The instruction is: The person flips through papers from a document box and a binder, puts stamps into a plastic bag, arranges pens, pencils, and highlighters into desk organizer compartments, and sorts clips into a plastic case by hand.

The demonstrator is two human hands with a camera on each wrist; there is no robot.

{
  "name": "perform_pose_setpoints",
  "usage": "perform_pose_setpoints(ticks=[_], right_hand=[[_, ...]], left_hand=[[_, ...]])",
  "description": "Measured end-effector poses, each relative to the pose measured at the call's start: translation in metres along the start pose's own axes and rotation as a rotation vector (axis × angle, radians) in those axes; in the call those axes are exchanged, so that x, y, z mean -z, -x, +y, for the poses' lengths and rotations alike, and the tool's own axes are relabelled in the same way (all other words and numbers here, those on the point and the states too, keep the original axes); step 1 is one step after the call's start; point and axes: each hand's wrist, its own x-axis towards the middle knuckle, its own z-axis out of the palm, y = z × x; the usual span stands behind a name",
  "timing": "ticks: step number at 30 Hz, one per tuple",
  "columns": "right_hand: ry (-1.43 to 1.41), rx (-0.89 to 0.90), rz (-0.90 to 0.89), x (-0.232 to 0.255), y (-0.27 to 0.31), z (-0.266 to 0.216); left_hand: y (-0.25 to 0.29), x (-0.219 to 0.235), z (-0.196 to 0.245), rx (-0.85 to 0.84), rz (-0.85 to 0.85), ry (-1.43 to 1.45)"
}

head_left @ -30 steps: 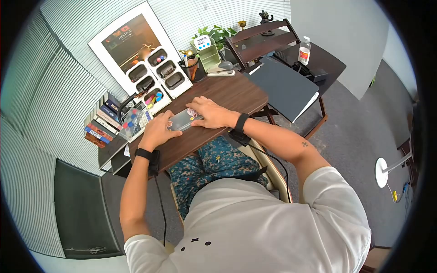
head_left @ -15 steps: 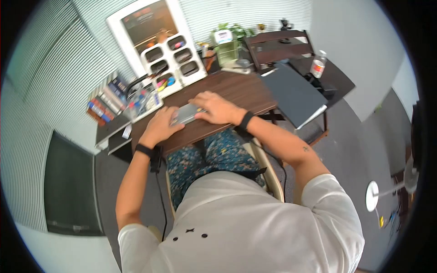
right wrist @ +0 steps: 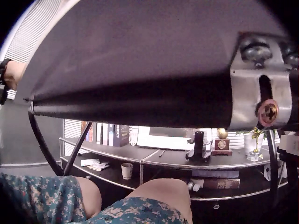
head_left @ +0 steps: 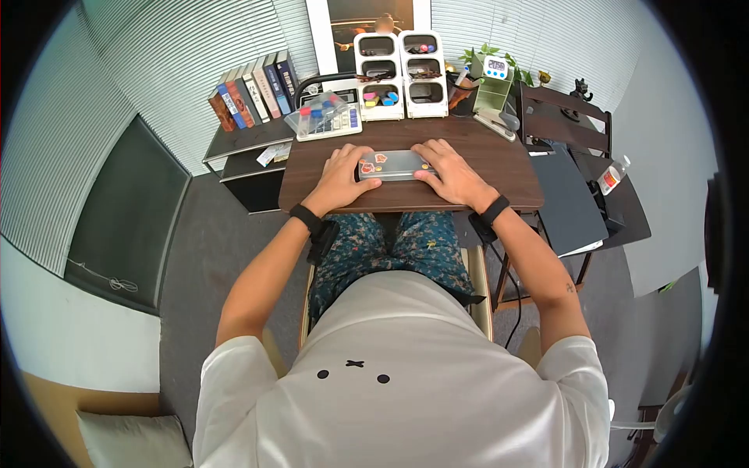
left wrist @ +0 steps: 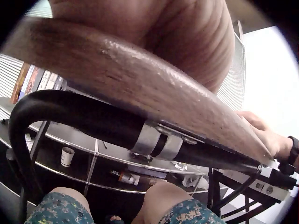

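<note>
A flat grey case (head_left: 399, 164) with stickers lies lengthwise on the brown tabletop (head_left: 488, 152), close to its near edge. My left hand (head_left: 339, 179) grips its left end, thumb along the near side and fingers at the far side. At the other end my right hand (head_left: 459, 179) holds it the same way, its thumb beside a small yellow sticker. Reddish stickers (head_left: 369, 167) show near the left hand. In the left wrist view the heel of the left hand (left wrist: 191, 42) rests over the table edge; the case is hidden in both wrist views.
Behind the case stand a white calculator (head_left: 335, 123), a white organizer (head_left: 382, 111) with compartments, a pen cup (head_left: 462, 100) and a green holder (head_left: 491, 95) with a timer. Books (head_left: 257, 90) line the left shelf. A dark folder (head_left: 573, 203) and a bottle (head_left: 614, 175) sit at right.
The head view has turned left and levelled, so the table now appears straight ahead. Both hands stay on the case, and stickers at its left end now show more fully.
</note>
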Motion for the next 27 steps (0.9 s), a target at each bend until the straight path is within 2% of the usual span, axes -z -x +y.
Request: perform_pose_setpoints(ticks=[10,12,22,25,27], right_hand=[[-0.050,-0.018,0.000,0.001,0.000,0.001],[-0.081,-0.034,0.051,0.000,0.000,0.002],[-0.022,-0.060,0.015,0.001,-0.001,0.002],[-0.092,-0.101,0.048,0.003,-0.001,-0.003],[-0.062,-0.041,0.155,0.004,-0.001,-0.003]], left_hand=[[-0.005,0.003,-0.002,0.051,-0.019,0.023],[-0.007,0.003,-0.001,0.113,-0.040,0.090],[-0.006,0.003,0.006,0.061,0.038,0.114],[-0.005,0.000,0.005,0.015,0.078,0.076],[-0.006,-0.002,0.009,0.058,0.081,0.084]])
